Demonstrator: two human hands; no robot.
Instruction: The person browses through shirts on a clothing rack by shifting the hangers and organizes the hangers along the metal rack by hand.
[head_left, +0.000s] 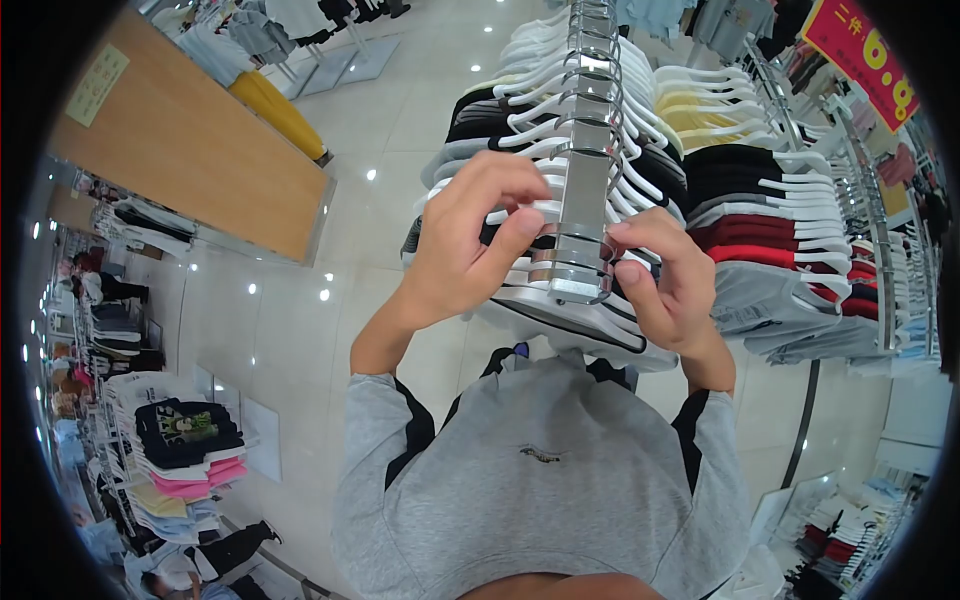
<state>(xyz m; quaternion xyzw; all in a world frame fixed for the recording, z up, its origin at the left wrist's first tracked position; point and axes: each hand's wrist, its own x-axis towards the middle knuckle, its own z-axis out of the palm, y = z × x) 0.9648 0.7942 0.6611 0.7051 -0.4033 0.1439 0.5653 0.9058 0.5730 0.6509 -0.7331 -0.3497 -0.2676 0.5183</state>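
A flat, shiny metal rail (584,185) runs away from me, hung with many white hangers (565,312) whose hooks loop over it. My left hand (470,235) is at the rail's left side, near the front hooks (575,245). Its fingers are curved, with a gap between thumb and forefinger. On the opposite side, my right hand (668,285) has its forefinger by the front hooks and its thumb apart below. Neither hand visibly holds anything, though contact with the hooks is hard to judge. Black, grey and white garments (465,125) hang beneath.
Another rack with black, red and grey clothes (745,235) stands close on the right, under a red sale sign (865,60). A wooden panel (200,140) rises at the left. Folded or hung shirts (190,440) and a person (190,580) are at lower left. Tiled floor (375,200) lies between.
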